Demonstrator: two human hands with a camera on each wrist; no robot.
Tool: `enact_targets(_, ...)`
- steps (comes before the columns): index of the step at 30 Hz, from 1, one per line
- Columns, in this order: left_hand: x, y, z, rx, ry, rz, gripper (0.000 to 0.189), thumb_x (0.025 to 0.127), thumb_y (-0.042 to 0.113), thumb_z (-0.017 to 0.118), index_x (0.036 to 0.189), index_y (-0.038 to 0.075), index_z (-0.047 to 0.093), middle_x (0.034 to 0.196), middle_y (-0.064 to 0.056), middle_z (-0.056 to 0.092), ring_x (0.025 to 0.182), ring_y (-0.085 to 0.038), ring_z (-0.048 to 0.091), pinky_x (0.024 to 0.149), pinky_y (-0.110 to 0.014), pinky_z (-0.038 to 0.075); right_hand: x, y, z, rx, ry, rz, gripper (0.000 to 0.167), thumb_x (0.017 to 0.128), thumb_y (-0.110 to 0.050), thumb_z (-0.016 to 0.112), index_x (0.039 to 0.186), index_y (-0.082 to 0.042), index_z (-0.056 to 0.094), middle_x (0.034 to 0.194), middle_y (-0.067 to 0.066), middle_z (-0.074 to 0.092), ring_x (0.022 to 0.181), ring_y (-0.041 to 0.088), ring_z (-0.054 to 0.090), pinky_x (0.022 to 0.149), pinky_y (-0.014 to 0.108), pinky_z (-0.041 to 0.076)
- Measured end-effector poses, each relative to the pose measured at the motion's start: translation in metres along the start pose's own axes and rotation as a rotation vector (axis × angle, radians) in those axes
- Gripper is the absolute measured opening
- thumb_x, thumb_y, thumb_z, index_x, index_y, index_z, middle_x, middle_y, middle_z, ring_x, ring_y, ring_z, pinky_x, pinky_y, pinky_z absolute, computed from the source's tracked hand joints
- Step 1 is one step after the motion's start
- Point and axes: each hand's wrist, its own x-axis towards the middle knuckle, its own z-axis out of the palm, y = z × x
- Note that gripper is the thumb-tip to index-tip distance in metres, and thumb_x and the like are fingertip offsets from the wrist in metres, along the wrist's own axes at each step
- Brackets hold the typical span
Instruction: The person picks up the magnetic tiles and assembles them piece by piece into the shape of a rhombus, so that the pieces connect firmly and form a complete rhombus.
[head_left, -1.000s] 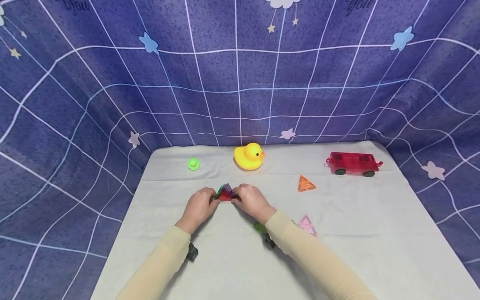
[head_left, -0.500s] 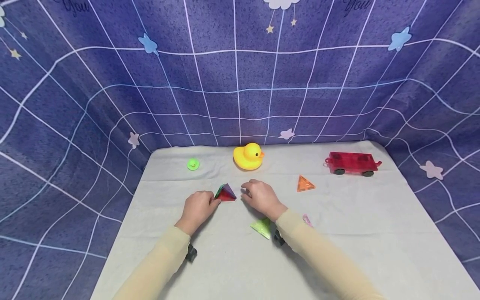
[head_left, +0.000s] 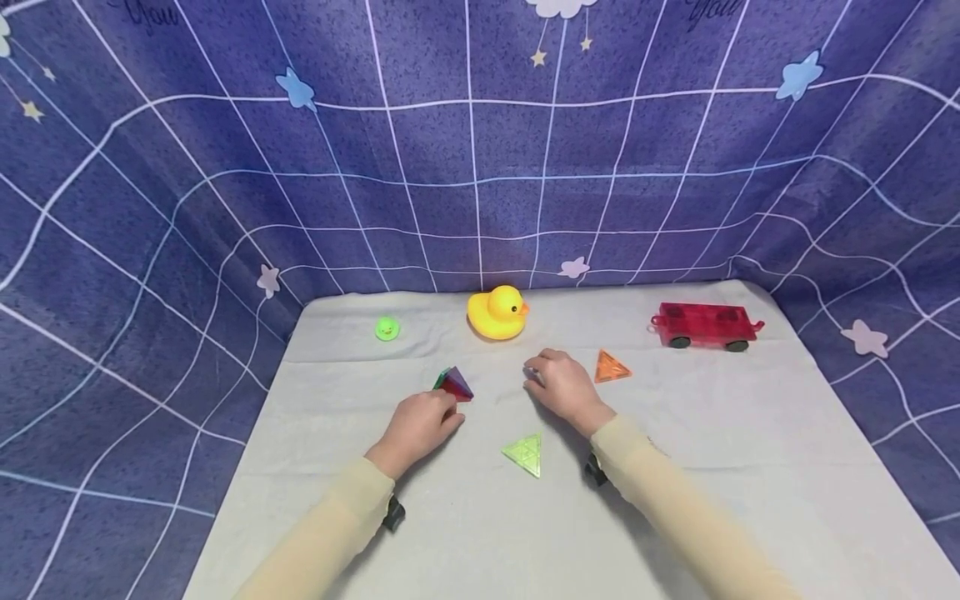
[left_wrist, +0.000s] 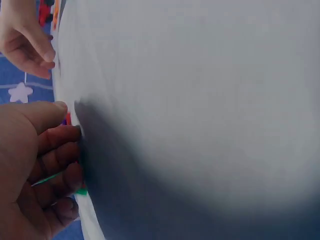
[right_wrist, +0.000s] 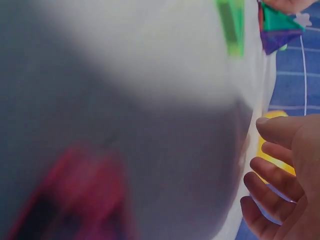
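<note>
A small pyramid of see-through magnetic tiles (head_left: 457, 385), with red, purple and green faces, stands on the white cloth. My left hand (head_left: 417, 427) is just in front of it, partly covering its near side; in the left wrist view the fingers (left_wrist: 59, 162) are loosely bent, with nothing in their grasp. To the right, my right hand (head_left: 567, 387) hovers low over the cloth, left of an orange triangle tile (head_left: 611, 367). Its fingers (right_wrist: 272, 175) are spread, relaxed and hold nothing. A light green triangle tile (head_left: 526, 454) lies flat between the forearms.
Toward the back are a yellow rubber duck (head_left: 498, 313), a small green round toy (head_left: 387, 328) and a red wheeled toy wagon (head_left: 707, 326). A blue patterned curtain (head_left: 480, 200) surrounds the cloth. A blurred pinkish-red shape (right_wrist: 82, 192) appears close in the right wrist view.
My right hand has let go of the pyramid and moved right. The left hand has released it too and shifted toward me and slightly right. The right sleeve now covers the pink tile.
</note>
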Motion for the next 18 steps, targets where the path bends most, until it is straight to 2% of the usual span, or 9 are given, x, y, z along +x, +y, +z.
enact_targets(6,0.003,0.017,0.009,-0.034,0.018,0.064,0.018,0.091,0.025,0.082,0.088,0.018,0.066,0.082,0.006,0.058,0.07,-0.013,0.054,0.068,-0.036,0.051,-0.011,0.021,-0.007,-0.031,-0.012,0.033,0.029,0.09,-0.019,0.083,0.114,-0.005,0.076,0.107,0.01,0.068,0.101,0.03,0.066,0.089,0.046,0.054)
enact_targets(11,0.006,0.032,0.012,-0.082,0.035,0.122,0.014,0.091,0.022,0.081,0.091,0.016,0.068,0.085,0.006,0.06,0.075,-0.013,0.058,0.071,-0.036,0.052,-0.019,0.035,-0.015,-0.025,-0.004,0.058,0.03,0.089,-0.018,0.083,0.115,-0.003,0.076,0.109,0.012,0.068,0.102,0.031,0.065,0.09,0.047,0.054)
enact_targets(14,0.007,0.039,0.014,-0.09,0.025,0.158,0.013,0.091,0.022,0.08,0.09,0.016,0.068,0.084,0.006,0.059,0.075,-0.013,0.058,0.07,-0.035,0.052,-0.024,0.044,-0.021,-0.019,0.023,0.049,0.031,0.088,-0.016,0.084,0.114,-0.002,0.076,0.109,0.014,0.068,0.103,0.034,0.065,0.092,0.048,0.053)
enact_targets(18,0.007,0.047,0.013,-0.091,-0.02,0.185,0.014,0.092,0.024,0.079,0.09,0.016,0.068,0.085,0.006,0.058,0.076,-0.012,0.058,0.071,-0.035,0.052,-0.03,0.055,-0.027,-0.052,0.066,0.049,0.032,0.086,-0.017,0.085,0.113,-0.001,0.076,0.11,0.016,0.068,0.104,0.037,0.064,0.092,0.052,0.051)
